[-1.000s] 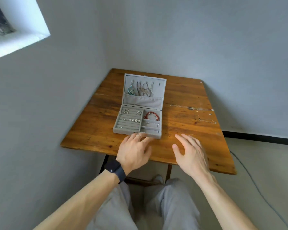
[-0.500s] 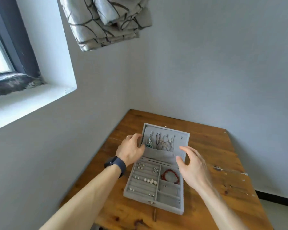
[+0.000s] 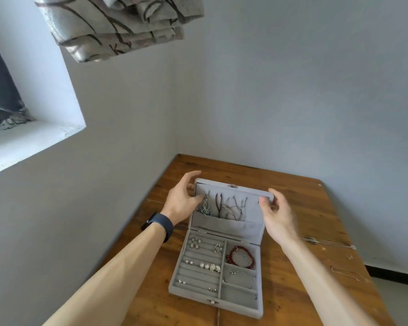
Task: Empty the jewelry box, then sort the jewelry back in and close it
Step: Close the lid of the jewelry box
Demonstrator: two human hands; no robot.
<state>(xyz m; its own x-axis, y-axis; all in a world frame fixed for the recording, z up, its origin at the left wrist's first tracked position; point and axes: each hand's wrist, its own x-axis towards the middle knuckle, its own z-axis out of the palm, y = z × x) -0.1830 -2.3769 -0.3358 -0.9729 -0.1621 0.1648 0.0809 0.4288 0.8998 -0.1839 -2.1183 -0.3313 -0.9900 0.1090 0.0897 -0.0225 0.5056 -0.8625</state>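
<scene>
Head view: grey jewelry box (image 3: 238, 298) open, lid (image 3: 252, 209) upright, jewelry (image 3: 204, 265) inside.

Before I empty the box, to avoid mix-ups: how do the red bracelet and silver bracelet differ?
The red bracelet is thick beads; the silver bracelet is a thin band. The red bracelet lies in the compartment nearest the lid, the silver bracelet in the next one. Both lie flat.

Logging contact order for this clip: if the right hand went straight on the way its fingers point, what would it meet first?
The open lid of the jewelry box, at its upper right corner. The right hand has thumb and fingers bracketing that corner; whether they already touch it is unclear.
</scene>
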